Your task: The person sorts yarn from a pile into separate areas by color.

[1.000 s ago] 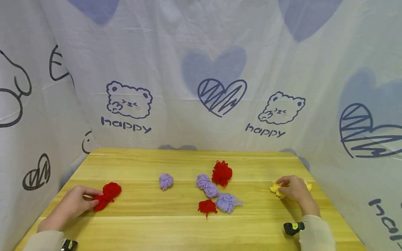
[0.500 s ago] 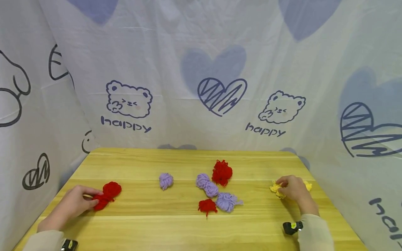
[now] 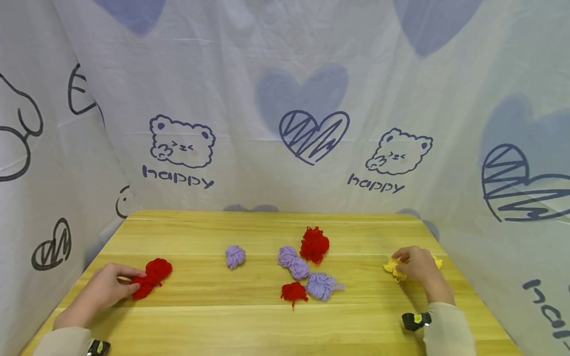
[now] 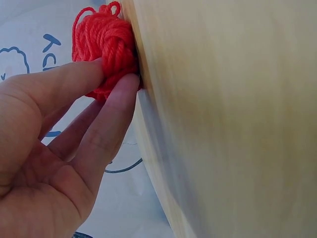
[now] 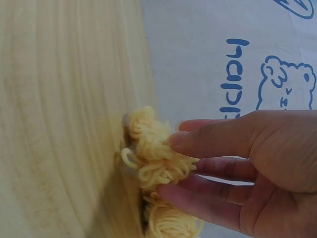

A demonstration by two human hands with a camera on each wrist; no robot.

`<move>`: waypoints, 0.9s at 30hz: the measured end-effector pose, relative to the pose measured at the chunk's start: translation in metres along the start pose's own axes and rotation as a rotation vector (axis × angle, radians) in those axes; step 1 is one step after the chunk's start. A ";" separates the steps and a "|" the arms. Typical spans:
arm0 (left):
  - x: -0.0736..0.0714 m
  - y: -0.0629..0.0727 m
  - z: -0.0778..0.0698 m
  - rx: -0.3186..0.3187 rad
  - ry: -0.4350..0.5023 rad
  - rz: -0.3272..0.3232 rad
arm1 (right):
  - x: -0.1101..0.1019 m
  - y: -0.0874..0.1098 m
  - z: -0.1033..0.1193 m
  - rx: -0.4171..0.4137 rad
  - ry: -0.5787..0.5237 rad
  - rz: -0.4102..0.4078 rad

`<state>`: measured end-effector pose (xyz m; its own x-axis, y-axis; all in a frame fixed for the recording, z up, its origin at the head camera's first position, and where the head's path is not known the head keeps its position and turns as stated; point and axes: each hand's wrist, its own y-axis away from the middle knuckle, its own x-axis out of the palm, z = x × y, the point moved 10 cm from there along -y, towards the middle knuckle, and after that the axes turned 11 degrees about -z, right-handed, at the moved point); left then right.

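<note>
At the left of the table, my left hand (image 3: 104, 287) pinches a small red yarn bundle (image 3: 143, 289) between thumb and fingers. Another red yarn ball (image 3: 158, 269) lies against it on the far side. The left wrist view shows thick red strands (image 4: 106, 42) just beyond the fingertips, close to the tabletop. On the right side, my right hand (image 3: 420, 269) holds a looped yellow yarn bundle (image 3: 393, 268), its thumb and fingers around the strands. More yellow yarn (image 3: 438, 262) shows past the hand; in the right wrist view a second yellow ball (image 5: 173, 220) sits below the fingers.
Mid-table lie two purple yarn balls (image 3: 294, 263) side by side, a larger purple bundle (image 3: 321, 287), a red bundle (image 3: 315, 245) and a smaller red one (image 3: 294, 292). A single purple ball (image 3: 235, 257) lies left of them. Printed cloth (image 3: 249, 163) surrounds the wooden table (image 3: 213, 326).
The right hand and the yellow yarn have shifted very slightly. The left hand and the other yarn stay where they were.
</note>
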<state>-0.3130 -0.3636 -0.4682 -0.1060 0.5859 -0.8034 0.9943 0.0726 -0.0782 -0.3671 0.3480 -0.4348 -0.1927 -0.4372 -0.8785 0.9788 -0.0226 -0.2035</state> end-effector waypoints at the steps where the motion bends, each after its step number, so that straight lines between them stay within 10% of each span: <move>1: 0.000 0.000 0.000 -0.001 0.000 0.000 | -0.001 0.000 0.001 -0.001 0.004 -0.001; 27: -0.001 0.002 0.001 0.001 0.013 0.003 | -0.034 0.008 0.049 -0.096 -0.037 -0.104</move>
<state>-0.3112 -0.3650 -0.4685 -0.1035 0.5969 -0.7956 0.9946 0.0705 -0.0765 -0.3493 0.3184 -0.3855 -0.2887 -0.4701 -0.8341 0.9422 0.0154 -0.3348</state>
